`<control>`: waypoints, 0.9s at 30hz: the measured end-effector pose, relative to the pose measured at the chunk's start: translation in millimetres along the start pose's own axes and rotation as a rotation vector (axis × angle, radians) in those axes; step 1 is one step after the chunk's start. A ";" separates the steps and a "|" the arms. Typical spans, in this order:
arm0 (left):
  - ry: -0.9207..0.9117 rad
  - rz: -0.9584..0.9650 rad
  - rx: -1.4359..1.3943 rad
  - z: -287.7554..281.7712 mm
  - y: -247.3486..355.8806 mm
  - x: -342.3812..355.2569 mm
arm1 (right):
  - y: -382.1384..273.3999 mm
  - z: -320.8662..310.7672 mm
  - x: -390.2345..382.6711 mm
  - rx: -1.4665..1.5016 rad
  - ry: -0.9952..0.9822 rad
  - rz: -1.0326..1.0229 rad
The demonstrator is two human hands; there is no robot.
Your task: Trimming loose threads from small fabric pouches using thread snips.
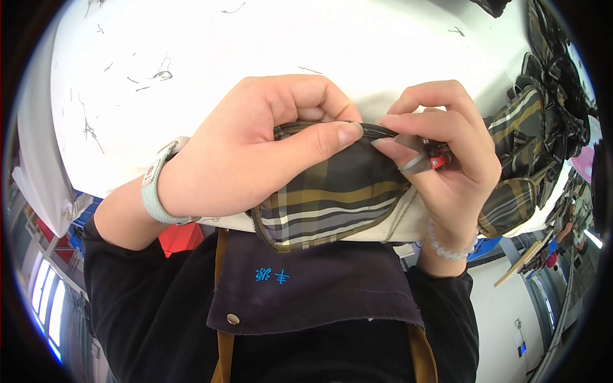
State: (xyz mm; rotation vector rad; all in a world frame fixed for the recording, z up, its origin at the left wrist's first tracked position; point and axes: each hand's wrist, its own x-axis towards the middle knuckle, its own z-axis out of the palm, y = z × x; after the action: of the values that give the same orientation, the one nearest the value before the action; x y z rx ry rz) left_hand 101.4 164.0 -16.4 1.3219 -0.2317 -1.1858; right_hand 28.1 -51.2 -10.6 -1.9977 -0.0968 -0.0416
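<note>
A dark apron (pixel 319 287) hangs nearest, below the hands. Above it the left hand (pixel 255 147) pinches the upper hem of a plaid fabric piece (pixel 325 198), thumb pressed flat on top, held over the near edge of a white table (pixel 255 45). The right hand (pixel 440 147) grips the same hem, fingers closed around a small red tool (pixel 437 161). Farther right lies a pile of plaid pieces (pixel 523 121)

The plaid piece (pixel 332 204) is woven matt cloth with a stitched edge. The worktop (pixel 255 38) looks smooth, white and matt. The apron (pixel 319 287) is dull dark cloth.
</note>
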 end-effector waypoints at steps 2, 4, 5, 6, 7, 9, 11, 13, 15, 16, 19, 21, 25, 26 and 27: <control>-0.010 0.005 -0.016 -0.4 -1.3 -0.2 | -0.3 1.0 -0.6 -0.058 0.005 -0.063; -0.027 0.018 -0.044 -0.4 -2.8 -0.4 | 3.5 -0.9 -2.3 -0.122 -0.021 -0.128; -0.025 0.020 -0.044 -0.2 -2.4 -0.4 | 4.7 -1.6 -2.8 -0.185 -0.046 -0.191; -0.029 0.011 -0.032 0.1 -1.6 -0.3 | 4.1 -1.3 -2.7 -0.185 -0.047 -0.193; -0.036 0.002 -0.020 0.2 -0.8 0.3 | 3.4 -1.1 -3.0 -0.190 -0.050 -0.197; -0.050 -0.007 0.001 -1.3 3.3 0.8 | 2.0 -0.7 -2.6 -0.196 -0.051 -0.201; -0.066 -0.017 0.021 -0.8 4.2 0.6 | 0.0 -1.4 -1.1 -0.155 -0.087 -0.115; -0.056 0.016 0.040 1.3 2.9 -0.8 | -1.4 -4.1 -0.6 -0.075 -0.127 -0.039; -0.050 -0.001 0.049 2.5 3.5 -2.1 | -1.0 -6.6 -1.9 0.004 -0.167 0.034; -0.046 -0.021 0.057 2.6 3.9 -1.8 | 0.8 -7.9 -3.1 0.057 -0.195 0.095; -0.058 -0.120 0.056 0.2 8.1 -0.7 | 3.1 -12.0 -4.0 0.126 -0.251 0.184; -0.056 -0.059 0.079 0.8 2.1 -0.3 | 2.3 -13.4 -3.7 0.143 -0.281 0.209; -0.061 -0.016 0.101 0.5 0.0 -1.5 | -1.0 -11.7 -4.5 0.205 -0.298 0.298; -0.061 -0.016 0.101 0.6 0.3 -1.5 | -1.5 -11.0 -4.6 0.237 -0.282 0.303; -0.066 -0.008 0.105 0.7 0.5 -1.6 | -1.3 -10.9 -4.8 0.237 -0.282 0.303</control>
State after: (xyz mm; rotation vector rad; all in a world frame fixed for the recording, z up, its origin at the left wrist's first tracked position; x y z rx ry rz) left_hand 100.5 164.8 -15.0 1.3768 -0.3406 -1.2396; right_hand 23.4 -60.9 -5.3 -1.7514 0.0212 0.4281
